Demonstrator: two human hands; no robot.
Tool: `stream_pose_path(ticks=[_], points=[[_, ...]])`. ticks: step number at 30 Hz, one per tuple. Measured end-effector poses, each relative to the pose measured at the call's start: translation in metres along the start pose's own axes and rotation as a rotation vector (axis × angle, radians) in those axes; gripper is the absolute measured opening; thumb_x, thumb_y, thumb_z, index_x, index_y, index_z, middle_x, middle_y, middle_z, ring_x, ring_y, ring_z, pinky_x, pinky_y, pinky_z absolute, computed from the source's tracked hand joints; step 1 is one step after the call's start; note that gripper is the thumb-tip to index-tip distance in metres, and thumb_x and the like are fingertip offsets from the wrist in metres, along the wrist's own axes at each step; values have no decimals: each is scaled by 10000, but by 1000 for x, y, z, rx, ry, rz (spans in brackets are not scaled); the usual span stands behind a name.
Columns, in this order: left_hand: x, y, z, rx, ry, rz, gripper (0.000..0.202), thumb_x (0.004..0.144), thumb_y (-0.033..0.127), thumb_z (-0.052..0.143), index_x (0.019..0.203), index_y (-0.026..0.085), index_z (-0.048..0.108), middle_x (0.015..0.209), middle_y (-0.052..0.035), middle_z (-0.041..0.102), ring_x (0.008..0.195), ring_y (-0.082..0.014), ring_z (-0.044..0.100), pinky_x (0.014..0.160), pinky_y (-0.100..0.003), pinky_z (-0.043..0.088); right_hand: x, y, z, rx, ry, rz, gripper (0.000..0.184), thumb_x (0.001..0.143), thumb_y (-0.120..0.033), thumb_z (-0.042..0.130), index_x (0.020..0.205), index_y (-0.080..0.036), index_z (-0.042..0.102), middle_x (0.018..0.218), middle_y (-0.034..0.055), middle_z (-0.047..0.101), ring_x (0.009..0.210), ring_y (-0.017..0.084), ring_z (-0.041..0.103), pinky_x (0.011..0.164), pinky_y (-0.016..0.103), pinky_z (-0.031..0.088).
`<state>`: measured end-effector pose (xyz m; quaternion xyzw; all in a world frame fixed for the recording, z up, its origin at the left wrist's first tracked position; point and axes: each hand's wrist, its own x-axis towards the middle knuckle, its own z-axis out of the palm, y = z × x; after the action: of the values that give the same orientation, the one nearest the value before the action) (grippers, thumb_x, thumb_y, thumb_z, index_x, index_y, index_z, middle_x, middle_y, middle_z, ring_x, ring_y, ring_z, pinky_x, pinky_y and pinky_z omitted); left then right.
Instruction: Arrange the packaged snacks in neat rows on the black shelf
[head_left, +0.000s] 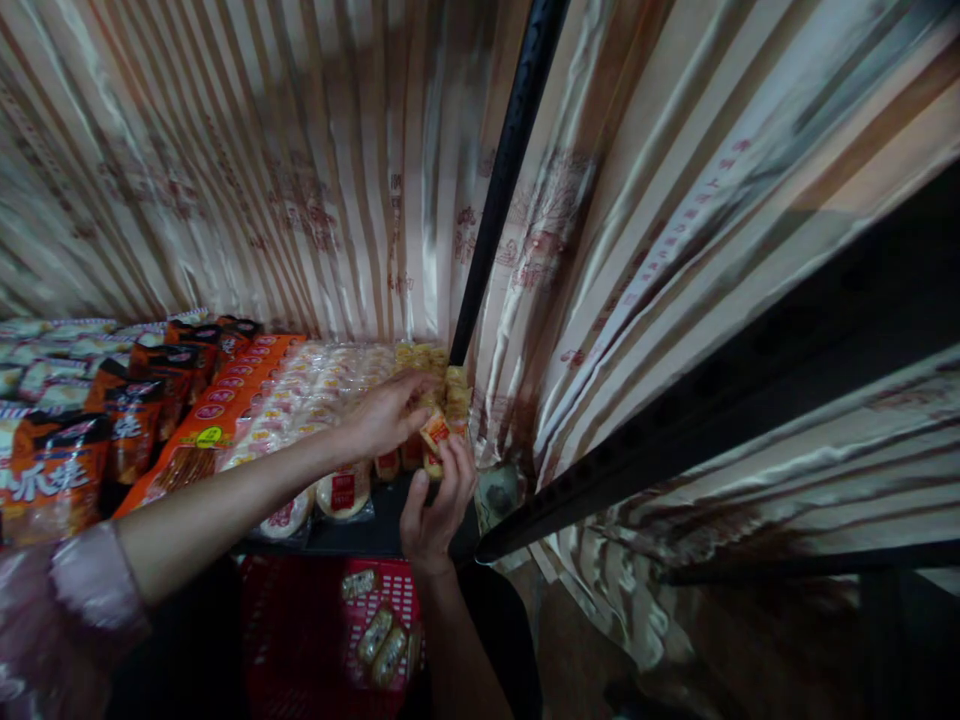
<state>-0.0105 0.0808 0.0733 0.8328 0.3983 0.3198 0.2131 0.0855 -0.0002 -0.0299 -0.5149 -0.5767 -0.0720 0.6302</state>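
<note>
My left hand (386, 412) reaches across from the lower left and rests with curled fingers on the small yellow snack packets (439, 385) stacked at the right end of the shelf. My right hand (437, 500) comes up from below and pinches one small yellow and red packet (434, 432) between thumb and fingers. The two hands nearly touch at that packet. Whether the left hand grips a packet I cannot make out.
The dark shelf (375, 535) carries rows of round wrapped cakes (330, 400) and orange snack bags (135, 410) to the left. A red basket (315, 620) with several packets sits below. A black post (502, 180) and striped curtain (675, 250) close off the right.
</note>
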Motion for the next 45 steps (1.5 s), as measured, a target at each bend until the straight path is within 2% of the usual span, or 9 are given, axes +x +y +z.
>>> stream_pose_path(ticks=[4, 9, 15, 21, 28, 34, 40, 45], points=[[13, 0, 21, -32, -86, -14, 388, 767, 122, 519, 1152, 161, 522, 1093, -68, 622, 992, -179, 594, 868, -312, 480, 0, -3, 2, 14, -56, -36, 349, 903, -184, 386, 1249, -169, 437, 1206, 143, 521, 1209, 244, 441, 960, 503, 408], [24, 1, 35, 32, -137, 6, 321, 792, 137, 524, 1111, 164, 543, 1097, -64, 628, 1020, -186, 588, 898, -302, 465, 1, 5, 3, 12, -16, 155, 319, 921, -196, 344, 1206, -159, 482, 1208, 138, 529, 1190, 216, 452, 982, 484, 386], [31, -2, 47, 133, -241, -4, 295, 790, 120, 530, 1084, 139, 541, 1103, -84, 623, 1015, -198, 587, 894, -302, 463, 6, 13, -3, 34, 64, 336, 338, 935, -239, 300, 1196, -136, 488, 1242, 163, 508, 1195, 206, 452, 1006, 464, 368], [35, 3, 54, 250, -316, 28, 187, 802, 118, 517, 981, 122, 571, 1022, -93, 626, 945, -196, 594, 834, -280, 473, 13, 15, -8, 20, 77, 426, 374, 938, -277, 270, 1220, -139, 475, 1282, 173, 471, 1222, 212, 435, 1026, 454, 347], [35, 8, 61, 331, -375, 21, 171, 831, 136, 484, 979, 121, 569, 1007, -86, 607, 888, -187, 593, 770, -261, 478, 9, 20, -1, 87, 8, 517, 391, 930, -318, 283, 1205, -126, 484, 1274, 165, 494, 1211, 199, 438, 1040, 425, 329], [35, 7, 64, 373, -388, 45, 173, 838, 139, 470, 964, 127, 589, 997, -81, 593, 872, -179, 584, 748, -247, 477, 9, 23, 2, 104, -21, 630, 421, 911, -343, 278, 1189, -116, 498, 1302, 167, 469, 1227, 207, 411, 1052, 416, 298], [33, -1, 68, 455, -313, 75, 153, 841, 173, 483, 927, 159, 609, 1045, -82, 559, 970, -202, 556, 786, -265, 478, 9, 23, 3, 91, -57, 664, 445, 905, -366, 277, 1198, -119, 503, 1313, 167, 453, 1235, 216, 395, 1057, 419, 278], [32, -11, 69, 388, -311, 57, 179, 834, 187, 516, 987, 153, 602, 1086, -85, 543, 985, -201, 550, 827, -275, 475, 6, 26, 5, 79, -48, 673, 441, 908, -372, 277, 1193, -127, 508, 1308, 158, 450, 1228, 214, 395, 1052, 413, 284]])
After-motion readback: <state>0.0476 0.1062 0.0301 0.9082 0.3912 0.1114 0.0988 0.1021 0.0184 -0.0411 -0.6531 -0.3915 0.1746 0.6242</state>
